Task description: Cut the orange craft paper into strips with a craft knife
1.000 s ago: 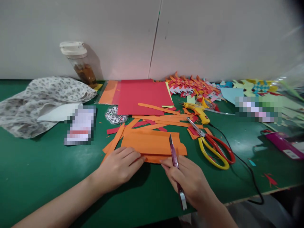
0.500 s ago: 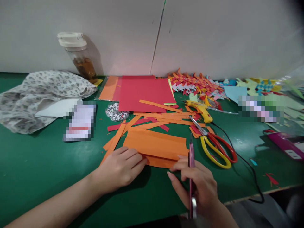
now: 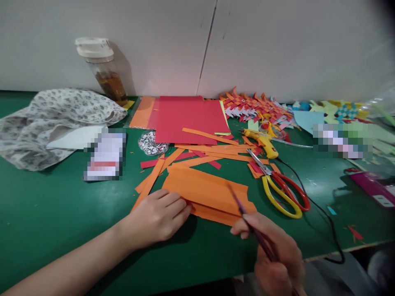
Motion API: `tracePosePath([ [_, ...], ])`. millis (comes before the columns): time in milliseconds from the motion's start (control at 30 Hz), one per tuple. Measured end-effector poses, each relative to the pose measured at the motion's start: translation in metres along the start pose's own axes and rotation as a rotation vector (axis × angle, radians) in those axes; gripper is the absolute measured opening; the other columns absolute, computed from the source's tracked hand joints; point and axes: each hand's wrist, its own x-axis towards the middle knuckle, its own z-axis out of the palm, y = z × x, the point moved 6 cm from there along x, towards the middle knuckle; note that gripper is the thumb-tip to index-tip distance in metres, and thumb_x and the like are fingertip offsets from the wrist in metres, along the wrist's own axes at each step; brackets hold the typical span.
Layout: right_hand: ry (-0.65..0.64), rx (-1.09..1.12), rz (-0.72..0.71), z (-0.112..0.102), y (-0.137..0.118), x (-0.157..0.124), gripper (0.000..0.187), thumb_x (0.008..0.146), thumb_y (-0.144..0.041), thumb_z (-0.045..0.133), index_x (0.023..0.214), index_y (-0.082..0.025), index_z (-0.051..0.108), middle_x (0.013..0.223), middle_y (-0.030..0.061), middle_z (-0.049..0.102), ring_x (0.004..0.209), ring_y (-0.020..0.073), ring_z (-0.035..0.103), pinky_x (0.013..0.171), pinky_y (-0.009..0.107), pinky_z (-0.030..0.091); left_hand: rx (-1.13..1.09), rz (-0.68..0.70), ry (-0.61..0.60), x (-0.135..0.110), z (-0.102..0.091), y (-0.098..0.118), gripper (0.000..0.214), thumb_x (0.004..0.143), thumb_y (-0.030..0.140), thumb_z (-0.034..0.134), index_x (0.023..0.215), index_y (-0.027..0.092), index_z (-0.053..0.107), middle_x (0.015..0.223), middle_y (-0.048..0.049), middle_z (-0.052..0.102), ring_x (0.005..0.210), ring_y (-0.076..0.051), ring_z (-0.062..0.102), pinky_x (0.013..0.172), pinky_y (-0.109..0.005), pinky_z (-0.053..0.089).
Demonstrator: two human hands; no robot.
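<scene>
My left hand (image 3: 159, 216) lies on the green table with its fingers curled, the fingertips pressing the near left edge of a folded orange paper sheet (image 3: 206, 191). My right hand (image 3: 274, 255) is closed around a slim purple craft knife (image 3: 249, 224), held like a pen. The knife's tip points up and left over the near right part of the orange sheet. Loose orange and red paper strips (image 3: 212, 154) lie just behind the sheet.
Yellow and red scissors (image 3: 282, 189) and a yellow glue gun (image 3: 262, 142) with a black cord lie to the right. A red paper sheet (image 3: 189, 119), a dish of googly eyes (image 3: 151, 144), a lidded bottle (image 3: 103, 70), a patterned cloth (image 3: 52, 121) and woven paper fish (image 3: 257, 109) sit further back.
My right hand has drawn back to the right and toward me with the knife, which now leans left. The orange sheet has turned slightly. My left hand has stayed put.
</scene>
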Motion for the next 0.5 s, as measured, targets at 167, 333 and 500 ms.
tracePosePath([
  [167,-0.013,-0.006,0.154,-0.006,0.006,-0.013,0.044,0.096,-0.052,0.033,0.108,-0.022,0.063,0.086,0.0108,0.073,0.077,0.0279,0.072,0.067,0.04,0.058,-0.022,-0.01,-0.004,-0.004,0.003,-0.001,0.008,0.091,0.014,0.057,0.09,0.012,0.065,0.074,-0.0011,0.066,0.065,-0.016,0.059,0.057,-0.03,0.042],
  [333,-0.218,-0.002,0.17,0.007,0.0,-0.008,0.04,0.099,-0.047,0.031,0.114,-0.023,0.06,0.094,0.0078,0.075,0.088,0.0238,0.073,0.077,0.031,0.058,-0.086,-0.007,-0.014,-0.005,0.0,0.0,0.011,0.09,0.013,0.053,0.09,0.012,0.065,0.074,-0.0019,0.066,0.068,-0.016,0.059,0.06,-0.03,0.044],
  [500,-0.364,-0.144,-0.029,0.024,-0.013,-0.005,0.042,0.097,-0.05,0.04,0.12,-0.023,0.06,0.108,0.0096,0.073,0.097,0.0218,0.071,0.085,0.027,0.055,-0.099,0.007,-0.013,-0.003,-0.001,0.0,0.016,0.089,0.011,0.049,0.088,0.012,0.065,0.07,-0.0022,0.065,0.066,-0.015,0.059,0.059,-0.03,0.044],
])
